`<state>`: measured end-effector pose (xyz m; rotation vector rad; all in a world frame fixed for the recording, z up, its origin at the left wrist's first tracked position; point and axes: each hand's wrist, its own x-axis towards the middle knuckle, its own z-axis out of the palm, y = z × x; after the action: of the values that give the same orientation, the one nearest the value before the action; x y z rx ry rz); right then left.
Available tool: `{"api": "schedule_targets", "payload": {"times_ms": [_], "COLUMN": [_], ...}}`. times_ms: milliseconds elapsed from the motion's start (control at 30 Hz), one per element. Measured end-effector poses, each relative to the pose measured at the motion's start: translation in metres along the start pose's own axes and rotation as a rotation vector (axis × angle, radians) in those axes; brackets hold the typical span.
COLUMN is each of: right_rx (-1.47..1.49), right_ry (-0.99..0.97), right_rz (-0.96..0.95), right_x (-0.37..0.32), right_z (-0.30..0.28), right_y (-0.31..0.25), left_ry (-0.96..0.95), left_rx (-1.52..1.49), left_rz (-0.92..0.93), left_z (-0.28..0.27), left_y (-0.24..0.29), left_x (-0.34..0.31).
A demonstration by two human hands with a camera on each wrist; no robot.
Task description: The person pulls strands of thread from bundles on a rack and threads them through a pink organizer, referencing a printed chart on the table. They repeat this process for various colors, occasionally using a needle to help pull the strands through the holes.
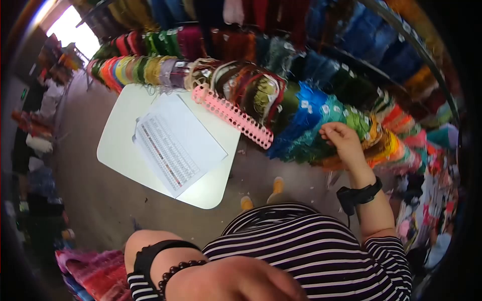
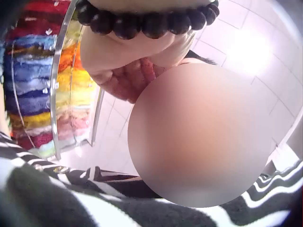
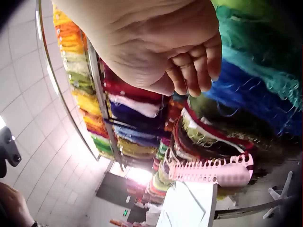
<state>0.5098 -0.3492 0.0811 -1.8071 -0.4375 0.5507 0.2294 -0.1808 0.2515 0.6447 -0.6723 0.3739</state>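
Observation:
My right hand [image 1: 344, 143] hovers in front of hanging teal thread skeins [image 1: 329, 113], beside blue ones [image 1: 306, 103]. In the right wrist view its fingers [image 3: 201, 71] are loosely bent, with nothing between them. My left hand [image 1: 241, 281] is raised close to the head camera, its back toward the lens at the bottom edge. The left wrist view shows part of its palm [image 2: 125, 80] under a dark bead bracelet [image 2: 154, 24]; its fingers are mostly hidden. A pink strip with rows of holes [image 1: 233, 116] slants between the table and the skeins.
A white table [image 1: 118, 145] bears white sheets and a printed chart [image 1: 168, 150]. Racks of coloured skeins [image 1: 221, 45] curve around the front and right. Red and pink fibre [image 1: 103, 276] hangs at lower left. Two shoes [image 1: 277, 185] show on the grey floor.

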Motion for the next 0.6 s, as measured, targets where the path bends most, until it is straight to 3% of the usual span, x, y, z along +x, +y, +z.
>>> {"api": "schedule_targets", "payload": {"times_ms": [33,167,200,267,300,333,400,433,533,600], "right_rx": [0.037,0.07,0.074,0.003,-0.034,-0.052,-0.064,-0.077,0.027,-0.091], "right_ry": [0.03,0.159,0.176,0.155,0.151,0.116,0.052,0.027,-0.002,0.068], "right_rz": [0.005,0.034,0.015,0.055,0.064,0.108,0.011,-0.041,0.055,0.044], "right_x": [-0.009,-0.05,-0.055,-0.059,-0.059,-0.059,-0.058,-0.057,-0.059,-0.059], "right_z": [-0.013,-0.064,-0.076,-0.089,-0.098,-0.099,-0.103,-0.109,-0.13,-0.151], "right_y": [0.009,0.037,0.045,0.064,0.071,0.073,0.086,0.09,0.088,0.089], "left_ry": [0.06,-0.235,-0.313,-0.43,-0.47,-0.48,-0.488,-0.519,-0.55,-0.494], "left_rx": [-0.027,-0.025,-0.03,-0.006,0.085,0.195,0.299,0.329,0.153,0.111], "left_rz": [-0.027,-0.122,-0.195,-0.526,-0.512,-0.371,-0.211,-0.191,-0.199,-0.28], "left_z": [0.007,-0.015,-0.02,-0.037,-0.041,-0.041,-0.031,-0.018,-0.005,0.007], "left_y": [-0.006,-0.045,-0.051,-0.031,-0.037,-0.046,-0.062,-0.071,-0.091,-0.095], "left_x": [0.0,0.01,0.009,0.014,0.019,0.027,0.048,0.061,0.067,0.051]}}
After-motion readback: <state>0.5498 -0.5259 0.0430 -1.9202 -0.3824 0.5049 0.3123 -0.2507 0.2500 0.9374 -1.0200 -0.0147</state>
